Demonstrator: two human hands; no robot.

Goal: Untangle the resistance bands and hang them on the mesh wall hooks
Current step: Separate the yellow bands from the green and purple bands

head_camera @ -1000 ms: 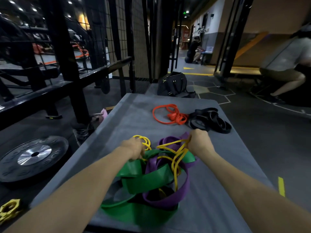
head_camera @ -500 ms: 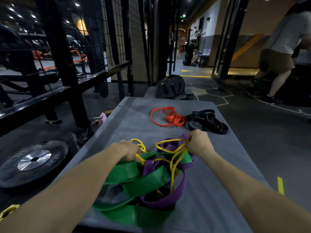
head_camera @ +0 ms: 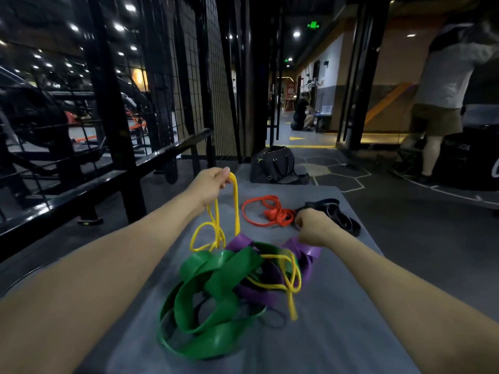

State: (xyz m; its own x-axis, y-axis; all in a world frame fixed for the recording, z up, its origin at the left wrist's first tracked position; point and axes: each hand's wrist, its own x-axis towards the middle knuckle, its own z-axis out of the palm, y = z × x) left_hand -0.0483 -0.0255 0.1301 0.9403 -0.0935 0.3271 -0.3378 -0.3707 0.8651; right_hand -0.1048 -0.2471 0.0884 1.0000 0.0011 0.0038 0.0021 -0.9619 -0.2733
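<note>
Yellow band (head_camera: 235,201) rises pinched in the left hand (head_camera: 210,184) above the grey mat (head_camera: 337,333), while the right hand (head_camera: 313,228) grips the purple band (head_camera: 307,248). Green band (head_camera: 216,282) lies knotted with them (red band (head_camera: 266,211) and black band (head_camera: 334,214) wait beyond); nothing is hung on the mesh wall (head_camera: 208,85) yet, so most work remains.

The room was dim, lit mainly by small ceiling spotlights (head_camera: 118,27) far above and left of the fingers (head_camera: 225,175), which showed as soft, slightly smeared dots. A green exit sign (head_camera: 313,25) glowed overhead, and warm light filled the corridor beyond. The grey worktop (head_camera: 337,333) below the fingers was evenly, weakly lit, with soft shadows under the green band (head_camera: 216,290). Faint glare ran along the black rail (head_camera: 81,195) to the left. Wide-angle distortion bent the uprights at the edges. The standing person (head_camera: 445,85) far right looked motion-blurred, and the yellow band (head_camera: 236,203) was slightly smeared.
</note>
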